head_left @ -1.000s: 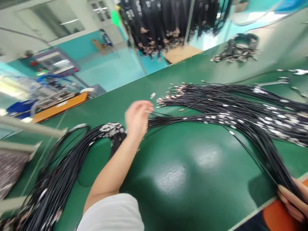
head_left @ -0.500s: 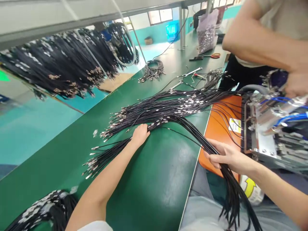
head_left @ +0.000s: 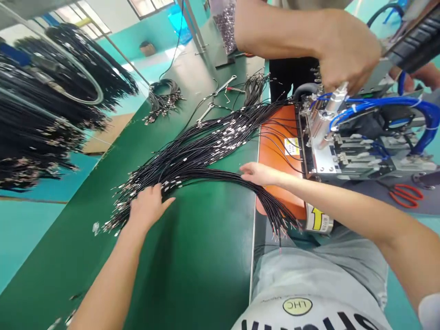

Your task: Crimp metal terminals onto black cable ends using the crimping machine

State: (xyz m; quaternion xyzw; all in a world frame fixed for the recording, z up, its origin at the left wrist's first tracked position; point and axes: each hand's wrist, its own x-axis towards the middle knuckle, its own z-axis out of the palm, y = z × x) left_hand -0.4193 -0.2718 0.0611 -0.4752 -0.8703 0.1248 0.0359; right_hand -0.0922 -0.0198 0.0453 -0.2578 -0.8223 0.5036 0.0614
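Note:
A long bundle of thin black cables (head_left: 206,172) with metal terminals on their ends lies across the green table (head_left: 199,256). Its near end hangs over the table edge onto my lap. My left hand (head_left: 148,207) lies flat on the cables beside their terminal ends, fingers stretched out. At the table's edge my right hand (head_left: 258,174) rests on top of the same bundle, fingers extended, beside an orange pad (head_left: 275,151). A larger spread of the same cables (head_left: 213,137) fans out just behind.
Another person's hand (head_left: 345,50) grips part of a metal machine (head_left: 343,151) with blue hoses at the right. Red scissors (head_left: 405,195) lie below it. Hanging cable bundles (head_left: 41,114) fill the left. A small bundle (head_left: 163,98) and wrenches (head_left: 220,87) lie farther back.
The view swung right and down. My left hand slid toward the terminal ends and flattened. My right hand released its grip on the bundle and now rests on top of it.

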